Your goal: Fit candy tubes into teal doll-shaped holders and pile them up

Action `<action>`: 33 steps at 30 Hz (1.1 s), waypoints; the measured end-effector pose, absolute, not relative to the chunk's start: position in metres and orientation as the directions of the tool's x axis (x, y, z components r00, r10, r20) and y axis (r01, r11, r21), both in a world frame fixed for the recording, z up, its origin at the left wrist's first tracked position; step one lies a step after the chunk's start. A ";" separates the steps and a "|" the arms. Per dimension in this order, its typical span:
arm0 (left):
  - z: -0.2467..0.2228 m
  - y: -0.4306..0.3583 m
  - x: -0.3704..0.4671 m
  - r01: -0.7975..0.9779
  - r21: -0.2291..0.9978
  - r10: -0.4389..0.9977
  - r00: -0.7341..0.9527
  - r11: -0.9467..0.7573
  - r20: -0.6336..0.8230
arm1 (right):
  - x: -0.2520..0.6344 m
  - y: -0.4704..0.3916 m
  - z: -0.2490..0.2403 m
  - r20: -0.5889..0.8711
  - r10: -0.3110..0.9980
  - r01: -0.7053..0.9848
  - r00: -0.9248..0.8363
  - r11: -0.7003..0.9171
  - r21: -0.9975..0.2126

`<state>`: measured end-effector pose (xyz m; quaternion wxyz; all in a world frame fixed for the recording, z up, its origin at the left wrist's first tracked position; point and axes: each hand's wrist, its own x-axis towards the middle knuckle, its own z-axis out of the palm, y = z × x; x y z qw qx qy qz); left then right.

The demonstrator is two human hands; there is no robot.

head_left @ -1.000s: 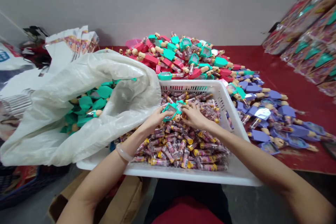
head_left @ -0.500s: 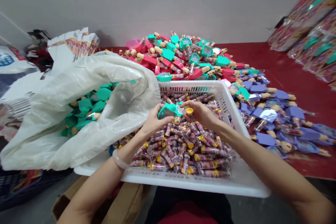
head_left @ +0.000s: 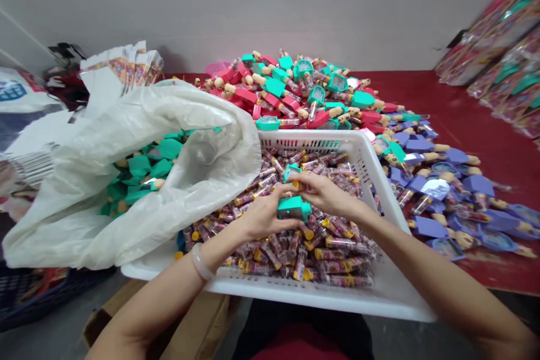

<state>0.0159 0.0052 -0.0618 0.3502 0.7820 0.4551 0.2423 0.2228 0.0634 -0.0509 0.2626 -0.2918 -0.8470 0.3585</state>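
Observation:
Above a heap of small clear tubes with yellow caps (head_left: 337,256), my left hand (head_left: 264,215) is closed around a teal plastic toy case (head_left: 292,208). Its thumb and fingers grip the case from the left side. My right hand (head_left: 323,191) is closed beside it, fingertips pinched on a yellow-capped tube (head_left: 297,185) that my fingers mostly cover. A smaller teal piece (head_left: 292,172) shows at the right fingertips; whether it is held there or joined to the case I cannot tell. The tubes lie in a white plastic basket (head_left: 399,287).
At the left, a white plastic bag (head_left: 54,219) gapes open, with teal cases (head_left: 147,166) inside. Behind the basket are piled red and teal toys (head_left: 276,87); purple ones (head_left: 430,225) lie right. Printed cards (head_left: 122,70) stand back left, packaged goods (head_left: 502,50) back right.
Both hands have shifted slightly right and down. The teal case has turned in my left hand, and the smaller teal piece now shows above it by my right fingertips.

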 end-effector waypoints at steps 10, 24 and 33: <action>-0.058 -0.005 0.025 0.364 0.883 0.861 0.502 -0.297 0.083 | 0.218 0.062 -0.065 0.414 0.669 0.576 -0.617 0.743 -0.342; -0.050 -0.005 0.021 0.581 0.602 0.803 0.568 -0.547 0.180 | 0.218 0.060 -0.048 0.267 0.622 0.581 -0.736 0.783 -0.221; -0.057 0.002 0.018 0.417 0.820 0.839 0.529 -0.391 0.131 | 0.225 0.063 -0.048 0.338 0.620 0.570 -0.708 0.785 -0.244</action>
